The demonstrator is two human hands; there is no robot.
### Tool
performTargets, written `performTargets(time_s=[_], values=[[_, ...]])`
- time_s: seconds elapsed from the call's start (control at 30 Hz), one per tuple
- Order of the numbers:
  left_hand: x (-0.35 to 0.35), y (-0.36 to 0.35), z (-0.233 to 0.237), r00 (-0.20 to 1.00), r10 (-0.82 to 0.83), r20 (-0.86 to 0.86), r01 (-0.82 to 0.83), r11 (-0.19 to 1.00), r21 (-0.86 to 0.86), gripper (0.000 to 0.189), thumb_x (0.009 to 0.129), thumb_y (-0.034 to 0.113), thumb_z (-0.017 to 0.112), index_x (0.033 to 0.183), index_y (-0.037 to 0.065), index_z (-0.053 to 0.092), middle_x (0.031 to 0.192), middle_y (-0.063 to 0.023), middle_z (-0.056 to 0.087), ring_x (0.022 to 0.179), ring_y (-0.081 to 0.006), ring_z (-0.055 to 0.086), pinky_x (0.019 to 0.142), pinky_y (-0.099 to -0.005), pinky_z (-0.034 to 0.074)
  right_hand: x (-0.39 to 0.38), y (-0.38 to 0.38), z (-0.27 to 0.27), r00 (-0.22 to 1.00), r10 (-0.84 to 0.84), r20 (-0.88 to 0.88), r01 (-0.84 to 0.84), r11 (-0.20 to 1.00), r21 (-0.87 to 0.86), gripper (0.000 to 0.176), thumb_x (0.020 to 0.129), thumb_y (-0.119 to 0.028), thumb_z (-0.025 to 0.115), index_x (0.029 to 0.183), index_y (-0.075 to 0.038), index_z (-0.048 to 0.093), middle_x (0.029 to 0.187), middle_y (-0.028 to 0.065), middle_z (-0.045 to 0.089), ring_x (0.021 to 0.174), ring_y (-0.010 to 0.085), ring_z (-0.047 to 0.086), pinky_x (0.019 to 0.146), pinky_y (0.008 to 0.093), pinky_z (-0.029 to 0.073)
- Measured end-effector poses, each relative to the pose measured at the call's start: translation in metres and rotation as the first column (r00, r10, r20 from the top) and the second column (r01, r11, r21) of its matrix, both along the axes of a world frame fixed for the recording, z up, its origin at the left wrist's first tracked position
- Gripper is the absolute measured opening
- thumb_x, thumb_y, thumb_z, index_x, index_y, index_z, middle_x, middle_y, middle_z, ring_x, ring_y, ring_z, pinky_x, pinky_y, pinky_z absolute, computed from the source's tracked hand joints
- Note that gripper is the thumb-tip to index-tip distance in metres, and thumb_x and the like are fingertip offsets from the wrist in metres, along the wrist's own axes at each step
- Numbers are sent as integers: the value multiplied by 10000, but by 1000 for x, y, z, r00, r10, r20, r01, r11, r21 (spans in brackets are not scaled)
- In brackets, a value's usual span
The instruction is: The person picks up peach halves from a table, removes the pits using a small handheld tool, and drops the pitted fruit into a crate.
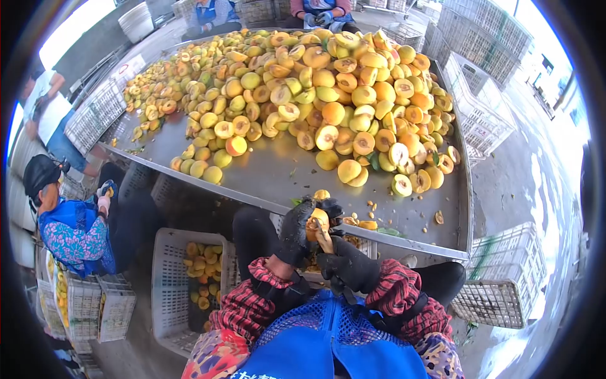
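Note:
My left hand [294,235], in a black glove, is closed around a yellow peach [317,221] just in front of the metal table's near edge. In my right hand [348,265], also black-gloved, is a narrow tan pitting tool [324,241], its upper end against the peach. The tool's lower part is hidden in the fist. Right behind my hands, another yellow peach piece [322,194] shows by the left fingers. Below them, a crate [367,249] holding small scraps is partly covered by my hands. Fruit scraps [367,224] lie on the table edge close by.
A large heap of whole and halved peaches [328,95] covers much of the metal table [265,180]. A white crate [162,278] with peaches stands to my left, another crate [505,271] to my right. One co-worker [76,221] sits at left; others are around the table.

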State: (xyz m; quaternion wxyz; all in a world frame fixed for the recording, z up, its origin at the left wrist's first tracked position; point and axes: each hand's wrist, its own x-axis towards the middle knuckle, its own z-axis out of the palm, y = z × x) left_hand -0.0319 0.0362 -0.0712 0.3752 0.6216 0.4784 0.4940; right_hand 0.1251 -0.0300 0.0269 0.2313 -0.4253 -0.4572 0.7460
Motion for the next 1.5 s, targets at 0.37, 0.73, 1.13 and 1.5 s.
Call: performTargets(time_s=[0.37, 0.73, 1.13, 1.5], values=[[-5, 4, 26, 968, -67, -243, 137, 950, 280, 333, 710, 170, 660, 982, -10, 593, 844, -163, 644, 773, -297, 641, 705, -334, 512, -9, 2, 6, 993, 22, 113, -17, 999, -45, 261, 842, -99, 501, 1088, -36, 439, 696, 53, 529, 469, 126, 511, 388, 268, 430], [-2, 9, 3, 965, -173, 199, 156, 983, 100, 262, 818, 176, 592, 954, -48, 577, 826, -137, 650, 735, -225, 635, 690, -359, 514, -7, 8, -2, 983, -53, -176, 3, 961, -276, 208, 878, -214, 565, 999, -56, 504, 635, 11, 516, 415, 71, 440, 352, 205, 337], [19, 4, 37, 632, 63, 772, 508, 719, -475, 379, 938, 316, 458, 977, -32, 602, 893, -98, 652, 767, -153, 631, 683, -248, 514, -2, -2, -33, 914, -171, -369, 60, 954, -293, 199, 892, -187, 558, 1027, -44, 528, 663, 16, 517, 454, 74, 461, 357, 209, 326], [35, 9, -36, 509, 173, 843, 494, 744, -451, 427, 935, 330, 441, 1100, -49, 549, 972, -158, 624, 854, -206, 617, 798, -350, 516, 15, -13, -65, 814, -231, -532, 19, 928, -373, 233, 880, -226, 575, 1009, -40, 526, 538, 0, 461, 332, 72, 361, 305, 213, 273]])
